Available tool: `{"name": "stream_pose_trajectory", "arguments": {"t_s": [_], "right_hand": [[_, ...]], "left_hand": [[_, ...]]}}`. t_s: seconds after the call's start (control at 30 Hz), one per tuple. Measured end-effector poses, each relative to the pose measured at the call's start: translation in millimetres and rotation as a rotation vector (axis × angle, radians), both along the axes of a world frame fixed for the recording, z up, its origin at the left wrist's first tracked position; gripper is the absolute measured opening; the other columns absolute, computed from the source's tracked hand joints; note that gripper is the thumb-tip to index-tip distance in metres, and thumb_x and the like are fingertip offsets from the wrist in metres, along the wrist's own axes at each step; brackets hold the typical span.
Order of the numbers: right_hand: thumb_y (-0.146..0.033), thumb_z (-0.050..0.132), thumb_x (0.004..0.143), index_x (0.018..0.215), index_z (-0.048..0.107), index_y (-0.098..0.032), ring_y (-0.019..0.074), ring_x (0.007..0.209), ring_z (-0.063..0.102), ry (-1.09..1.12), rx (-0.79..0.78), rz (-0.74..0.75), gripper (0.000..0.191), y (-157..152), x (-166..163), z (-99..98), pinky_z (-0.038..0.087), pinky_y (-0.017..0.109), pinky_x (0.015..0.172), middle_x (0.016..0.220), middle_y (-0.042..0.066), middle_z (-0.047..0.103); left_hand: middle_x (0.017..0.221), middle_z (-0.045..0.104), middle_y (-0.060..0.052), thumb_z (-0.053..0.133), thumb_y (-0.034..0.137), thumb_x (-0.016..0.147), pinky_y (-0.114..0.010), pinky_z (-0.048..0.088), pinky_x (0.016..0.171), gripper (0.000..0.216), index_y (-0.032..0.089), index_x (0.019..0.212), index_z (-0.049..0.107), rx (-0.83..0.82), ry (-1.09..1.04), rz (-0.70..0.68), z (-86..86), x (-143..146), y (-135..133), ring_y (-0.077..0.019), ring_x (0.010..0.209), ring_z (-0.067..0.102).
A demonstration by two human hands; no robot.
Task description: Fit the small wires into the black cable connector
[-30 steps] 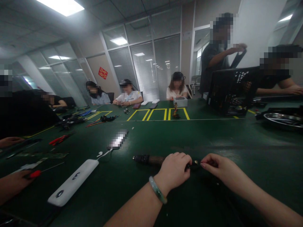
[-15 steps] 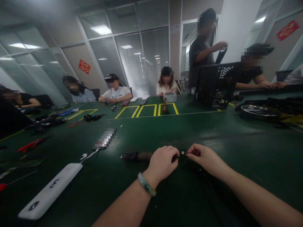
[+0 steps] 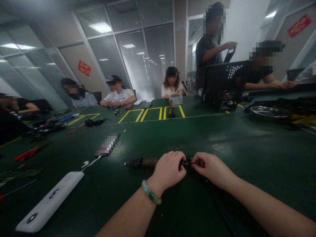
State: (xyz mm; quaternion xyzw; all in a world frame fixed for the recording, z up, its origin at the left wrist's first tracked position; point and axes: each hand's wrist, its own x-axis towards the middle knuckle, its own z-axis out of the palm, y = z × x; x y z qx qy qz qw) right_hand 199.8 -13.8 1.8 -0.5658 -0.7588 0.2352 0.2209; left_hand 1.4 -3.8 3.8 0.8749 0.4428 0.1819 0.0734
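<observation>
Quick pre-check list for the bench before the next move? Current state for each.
1. Left hand closed over the dark tool: ok.
2. Right hand pinching the small black part: ok.
3. Small black part seated on the dark tool: cannot tell, the fingers hide the join.
4. White bar and its white cable apart from both hands: ok.
5. Jade bangle off the left wrist: not ok, it is still worn and could perhaps snag.
</observation>
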Motion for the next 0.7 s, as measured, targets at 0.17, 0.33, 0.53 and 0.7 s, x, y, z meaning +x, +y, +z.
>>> {"name": "stream_pose_trajectory", "arguments": {"t_s": [0.17, 0.33, 0.53, 0.7], "right_hand": [[-0.026, 0.058, 0.08, 0.085, 0.067, -0.021, 0.0155, 0.069, 0.06, -0.005, 0.028, -0.004, 0.012, -1.1, -4.0, -4.4, 0.04, 0.025, 0.059, 0.079, 0.001, 0.067], [-0.025, 0.058, 0.08, 0.084, 0.067, -0.021, 0.0159, 0.071, 0.06, -0.025, 0.055, -0.013, 0.011, -1.2, -5.3, -4.3, 0.041, 0.025, 0.06, 0.08, 0.001, 0.068], [-0.029, 0.058, 0.082, 0.089, 0.068, -0.022, 0.0164, 0.072, 0.062, 0.019, -0.044, 0.006, 0.013, 1.0, -2.7, -5.3, 0.042, 0.025, 0.062, 0.083, 0.001, 0.07], [-0.031, 0.057, 0.083, 0.093, 0.071, -0.024, 0.0186, 0.079, 0.063, 0.037, -0.078, 0.018, 0.018, 2.1, -1.7, -5.7, 0.044, 0.027, 0.067, 0.09, 0.002, 0.071]], "left_hand": [[0.091, 0.059, 0.001, 0.056, 0.02, 0.082, -0.032, 0.043, 0.079, 0.014, 0.022, 0.096, 0.056, 0.007, -0.041, -0.002, -3.2, 0.1, 2.1, -0.018, 0.087, 0.054], [0.093, 0.06, 0.0, 0.056, 0.02, 0.083, -0.032, 0.043, 0.08, 0.014, 0.022, 0.096, 0.057, -0.003, -0.016, -0.013, -1.4, -0.3, 2.0, -0.0181, 0.09, 0.055], [0.096, 0.062, 0.001, 0.055, 0.02, 0.085, -0.032, 0.044, 0.082, 0.012, 0.022, 0.096, 0.06, -0.012, -0.012, -0.047, 1.0, 0.2, 2.1, -0.0171, 0.091, 0.055], [0.1, 0.063, 0.0, 0.053, 0.019, 0.087, -0.032, 0.044, 0.084, 0.013, 0.022, 0.096, 0.062, -0.015, -0.002, -0.062, 2.6, -0.7, 1.7, -0.0166, 0.092, 0.056]]}}
